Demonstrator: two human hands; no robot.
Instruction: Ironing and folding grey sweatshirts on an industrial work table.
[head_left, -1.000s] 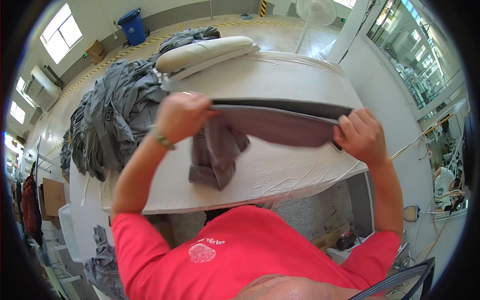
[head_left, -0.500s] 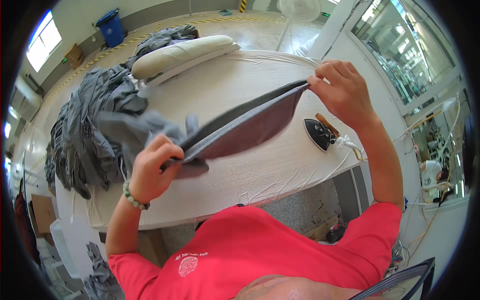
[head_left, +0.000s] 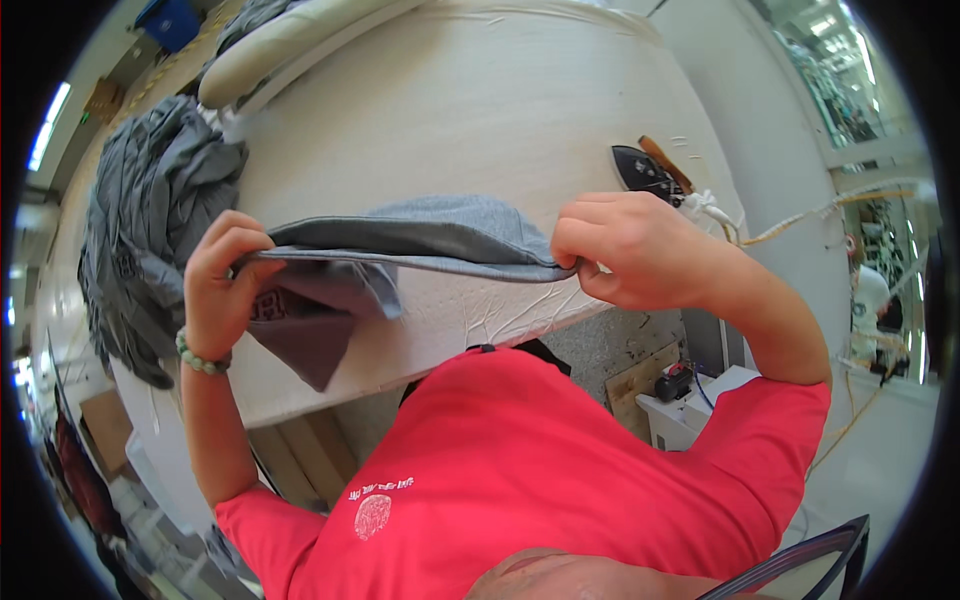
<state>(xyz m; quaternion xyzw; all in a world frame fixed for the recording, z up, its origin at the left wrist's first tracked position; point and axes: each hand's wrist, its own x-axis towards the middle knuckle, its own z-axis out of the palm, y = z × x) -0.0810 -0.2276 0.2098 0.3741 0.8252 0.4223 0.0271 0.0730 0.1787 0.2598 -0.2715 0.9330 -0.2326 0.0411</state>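
Observation:
A grey garment (head_left: 465, 222) stretches between my two hands above the near part of the cloth-covered table (head_left: 480, 110). My left hand (head_left: 222, 275) is closed on one end of its open edge, and my right hand (head_left: 630, 250) pinches the opposite end. The edge is pulled almost straight, with a gap showing the darker inside. Below my left hand, a purplish-grey part with a dark printed mark hangs down. Just beyond my right hand, a black iron (head_left: 645, 172) with a wooden handle rests on the table. What kind of garment it is cannot be made out.
A heap of grey garments (head_left: 150, 230) covers the table's left side. Behind it lies a long padded pressing board (head_left: 285, 48). A hose and cord (head_left: 780, 228) run rightward from the iron. At the far left stands a blue bin (head_left: 168, 22).
Both hands have come down and nearer to me with the garment; its edge went from slanting to nearly level. My right hand lowered most. The view has tilted down too.

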